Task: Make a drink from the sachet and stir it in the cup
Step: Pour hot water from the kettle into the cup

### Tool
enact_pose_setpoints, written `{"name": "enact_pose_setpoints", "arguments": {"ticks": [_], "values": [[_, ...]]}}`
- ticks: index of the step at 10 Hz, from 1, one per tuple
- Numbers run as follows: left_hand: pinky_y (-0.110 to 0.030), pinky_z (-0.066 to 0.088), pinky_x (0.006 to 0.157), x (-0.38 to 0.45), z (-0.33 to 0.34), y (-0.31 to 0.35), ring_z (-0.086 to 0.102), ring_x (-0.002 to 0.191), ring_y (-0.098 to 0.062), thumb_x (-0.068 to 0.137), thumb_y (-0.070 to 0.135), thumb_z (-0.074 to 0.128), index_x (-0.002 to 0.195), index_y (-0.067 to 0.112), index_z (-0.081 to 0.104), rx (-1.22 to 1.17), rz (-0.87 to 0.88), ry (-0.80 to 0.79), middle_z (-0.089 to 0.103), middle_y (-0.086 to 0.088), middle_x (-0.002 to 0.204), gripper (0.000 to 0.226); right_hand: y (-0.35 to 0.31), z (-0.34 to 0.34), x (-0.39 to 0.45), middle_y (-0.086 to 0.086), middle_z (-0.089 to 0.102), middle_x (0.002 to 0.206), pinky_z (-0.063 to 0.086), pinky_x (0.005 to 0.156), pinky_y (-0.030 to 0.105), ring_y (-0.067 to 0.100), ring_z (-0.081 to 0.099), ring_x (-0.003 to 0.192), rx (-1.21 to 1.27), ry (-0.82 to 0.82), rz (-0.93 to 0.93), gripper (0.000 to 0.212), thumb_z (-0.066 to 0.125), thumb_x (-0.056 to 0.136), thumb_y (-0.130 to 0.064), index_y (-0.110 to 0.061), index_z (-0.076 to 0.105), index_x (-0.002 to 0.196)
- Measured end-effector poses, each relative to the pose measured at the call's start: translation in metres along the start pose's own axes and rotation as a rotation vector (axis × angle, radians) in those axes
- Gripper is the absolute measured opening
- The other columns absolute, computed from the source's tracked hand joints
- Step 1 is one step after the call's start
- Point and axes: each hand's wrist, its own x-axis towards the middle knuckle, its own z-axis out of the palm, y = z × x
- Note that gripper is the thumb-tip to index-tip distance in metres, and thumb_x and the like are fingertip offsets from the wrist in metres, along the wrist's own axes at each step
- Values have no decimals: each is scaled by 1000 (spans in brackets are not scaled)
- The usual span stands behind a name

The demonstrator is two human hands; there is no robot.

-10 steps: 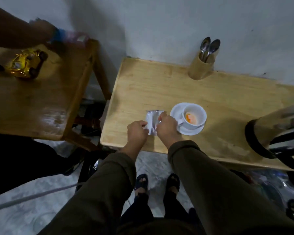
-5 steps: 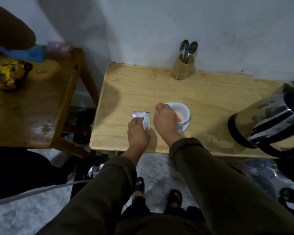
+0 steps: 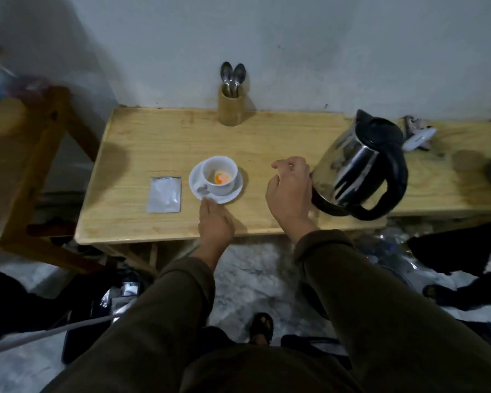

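White cup (image 3: 219, 175) on saucer (image 3: 230, 194), centre frame, holds orange powder. Silver sachet (image 3: 165, 194) lies flat. Both hands empty: left hand (image 3: 215, 224) flat, right hand (image 3: 291, 191) loosely curled.

Long olive-green sleeves (image 3: 366, 293) on both arms, cuffs ending at the wrists. Hands bare. Dark open-toed sandal (image 3: 261, 327) on one foot, at 6 o'clock.

Two hands – the left hand (image 3: 214, 222) and the right hand (image 3: 291, 191). One cup (image 3: 220, 175) on one saucer (image 3: 233, 192). One sachet (image 3: 165, 194). One kettle (image 3: 363, 165). Two spoons (image 3: 233, 75) in one holder (image 3: 230, 109) – and two wooden tables, the near table (image 3: 153, 137) and the side table (image 3: 14, 154).
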Motion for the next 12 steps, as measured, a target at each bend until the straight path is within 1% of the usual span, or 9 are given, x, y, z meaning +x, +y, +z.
{"name": "enact_pose_setpoints", "arguments": {"ticks": [1, 2, 4, 6, 7, 8, 9, 11, 12], "values": [[-41, 21, 117, 7, 9, 10, 6, 150, -27, 97, 20, 36, 151, 2, 12, 104, -124, -47, 7, -10, 162, 62, 35, -28, 2, 15, 51, 121, 40, 96, 43, 31, 47, 115, -79, 46, 48, 30, 52, 81, -6, -10, 62, 109], [-45, 24, 116, 12, 14, 17, 10, 148, -30, 94, 15, 38, 149, 0, 16, 137, -162, -22, 10, -12, 161, 61, 66, -54, 4, 16, 49, 128, 34, 95, 47, 34, 43, 120, -197, 150, 109, 26, 51, 83, -7, -10, 60, 107], [-41, 22, 118, 22, 24, 20, 14, 146, -30, 93, 15, 43, 149, -2, 12, 115, -236, 8, 7, -13, 160, 66, 109, -74, 10, 17, 44, 138, 33, 97, 55, 37, 39, 128, -252, 285, 274, 39, 54, 76, -4, -15, 54, 113], [-40, 29, 113, 37, 33, 21, 31, 138, -36, 86, 12, 47, 141, -3, 31, 21, -361, 60, 24, -19, 151, 60, 131, -73, 14, 16, 36, 139, 39, 103, 40, 30, 37, 126, 128, 255, 448, 65, 50, 81, 4, -17, 30, 139], [-38, 31, 111, 20, 18, 42, 34, 136, -37, 88, 9, 45, 138, -7, 35, -49, -388, 52, 30, -23, 148, 54, 136, -80, 18, 16, 50, 127, 47, 99, 37, 31, 52, 117, 453, 247, 724, 45, 54, 85, -3, -10, 39, 127], [-38, 35, 107, 11, 10, 49, 39, 132, -38, 91, 9, 45, 132, -7, 44, -62, -382, 131, 39, -23, 143, 44, 138, -86, 30, 16, 62, 110, 53, 88, 39, 32, 61, 102, 525, 241, 842, 21, 54, 85, -5, -6, 52, 106], [-39, 36, 105, 15, 9, 42, 46, 128, -40, 95, 15, 45, 127, -3, 49, -143, -331, 211, 52, -23, 134, 37, 133, -90, 40, 13, 64, 104, 52, 80, 35, 30, 61, 95, 518, 241, 801, 18, 51, 84, -4, -8, 56, 100], [-40, 38, 104, 18, -9, 52, 45, 130, -39, 98, 25, 42, 134, -2, 38, -458, -563, 344, 48, -24, 140, 45, 114, -104, 56, 6, 57, 91, 38, 72, 23, 21, 51, 81, 369, 145, 586, 20, 48, 82, 1, -7, 56, 99], [-41, 38, 106, 29, -16, 41, 47, 130, -37, 95, 44, 41, 137, -1, 39, -574, -658, 311, 50, -21, 140, 61, 102, -107, 63, 10, 60, 94, 36, 71, 25, 23, 52, 82, 256, 91, 438, 20, 50, 80, 2, -6, 56, 98]]}}
